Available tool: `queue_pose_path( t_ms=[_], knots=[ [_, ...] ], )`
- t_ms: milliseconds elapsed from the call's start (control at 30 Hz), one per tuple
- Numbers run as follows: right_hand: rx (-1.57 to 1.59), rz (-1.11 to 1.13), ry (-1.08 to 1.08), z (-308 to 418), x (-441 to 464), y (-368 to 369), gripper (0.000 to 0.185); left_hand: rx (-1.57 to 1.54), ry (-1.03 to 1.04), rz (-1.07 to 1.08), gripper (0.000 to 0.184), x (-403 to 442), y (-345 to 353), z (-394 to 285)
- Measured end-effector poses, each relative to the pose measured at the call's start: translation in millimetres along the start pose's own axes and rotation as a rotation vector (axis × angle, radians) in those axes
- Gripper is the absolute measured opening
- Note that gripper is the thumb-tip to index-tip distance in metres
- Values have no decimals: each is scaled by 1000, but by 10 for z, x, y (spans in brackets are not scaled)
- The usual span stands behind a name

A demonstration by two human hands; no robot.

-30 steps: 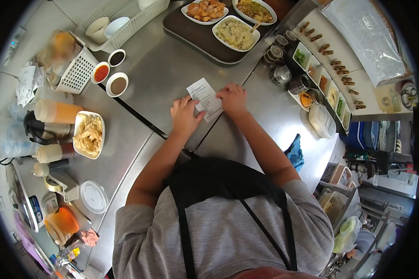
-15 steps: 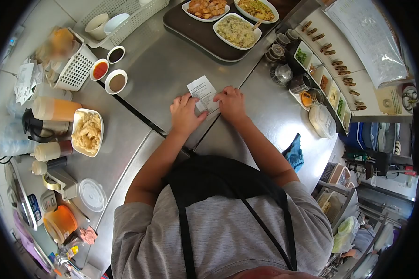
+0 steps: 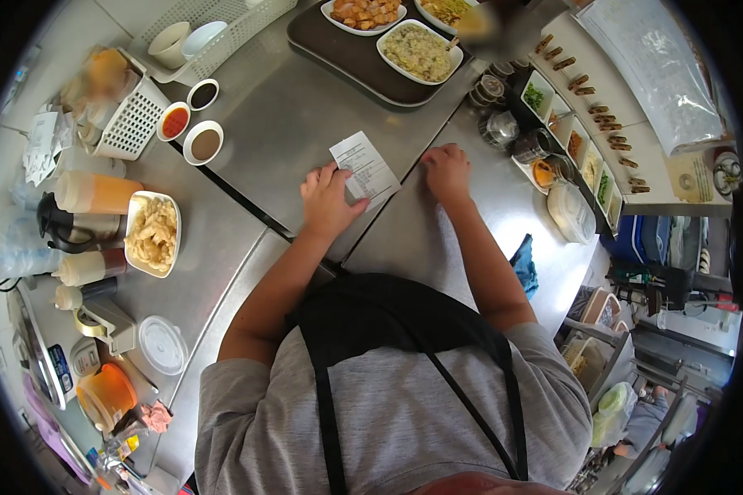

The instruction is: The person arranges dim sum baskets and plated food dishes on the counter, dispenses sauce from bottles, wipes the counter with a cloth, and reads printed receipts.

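Observation:
A printed paper slip [image 3: 370, 169] lies on the steel counter [image 3: 293, 124], tilted, near its middle. My left hand [image 3: 328, 198] rests at the slip's left edge, its thumb and fingers pinching or pressing that edge. To the right of the slip, apart from it, my right hand [image 3: 450, 173] is on the counter with its fingers curled; whether anything small is under them is hidden. Beyond the slip, a dark tray [image 3: 338, 51] carries white dishes of food, among them a pale rice-like dish [image 3: 417, 52].
Three sauce cups stand at the upper left, one with red sauce [image 3: 174, 122]. A dish of fried pieces [image 3: 153, 234] sits beside squeeze bottles. Topping containers [image 3: 574, 144], jars and a blue cloth [image 3: 524, 266] are on the right. A person's blurred part shows at the top right.
My right hand has let go of the slip and moved right. My left hand has stayed at the slip. A blurred dark shape has appeared over the tray's right end.

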State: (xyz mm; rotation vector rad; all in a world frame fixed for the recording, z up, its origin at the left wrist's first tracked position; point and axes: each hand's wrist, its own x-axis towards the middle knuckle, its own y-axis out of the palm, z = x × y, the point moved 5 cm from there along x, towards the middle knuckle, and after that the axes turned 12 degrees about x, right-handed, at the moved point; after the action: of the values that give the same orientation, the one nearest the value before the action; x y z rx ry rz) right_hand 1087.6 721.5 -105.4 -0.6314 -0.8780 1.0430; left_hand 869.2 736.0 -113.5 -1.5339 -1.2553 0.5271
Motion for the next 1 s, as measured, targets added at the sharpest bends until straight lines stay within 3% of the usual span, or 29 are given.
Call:
queue_pose_path(
  t_ms=[133,300,433,467,533,567,633,700,733,767,800,933,1000],
  knots=[
    [271,-109,145,-377,-124,-101,14,18,0,56,53,12,-28,-31],
    [217,-125,53,-311,-203,-112,11,57,68,7,51,4,-51,-60],
    [153,-178,61,-377,-200,-74,9,-39,166,181,33,-25,172,-198],
    [165,-151,94,-357,-201,-94,10,-72,381,51,24,-42,344,-207],
    [78,-282,6,-397,-222,-27,11,-154,332,148,22,268,165,-214],
    [270,-155,103,-396,-216,-62,12,-17,336,34,19,621,-157,-73],
    [251,-163,99,-346,-223,-139,13,208,335,-167,13,1423,-806,44],
    [250,-162,106,-317,-223,-186,12,254,339,-524,8,2201,-1739,231],
    [252,-167,118,-316,-223,-182,12,408,293,-581,16,2538,-2256,249],
    [251,-168,131,-323,-221,-179,12,344,418,-755,28,2690,-2895,105],
    [266,-180,138,-331,-227,-178,12,497,501,-971,35,2846,-3416,29],
    [303,-228,105,-312,-205,-176,12,531,229,-1222,27,3214,-4776,-147],
    [300,-233,82,-291,-213,-187,12,481,116,-1137,28,3392,-5130,-73]
  ],
)
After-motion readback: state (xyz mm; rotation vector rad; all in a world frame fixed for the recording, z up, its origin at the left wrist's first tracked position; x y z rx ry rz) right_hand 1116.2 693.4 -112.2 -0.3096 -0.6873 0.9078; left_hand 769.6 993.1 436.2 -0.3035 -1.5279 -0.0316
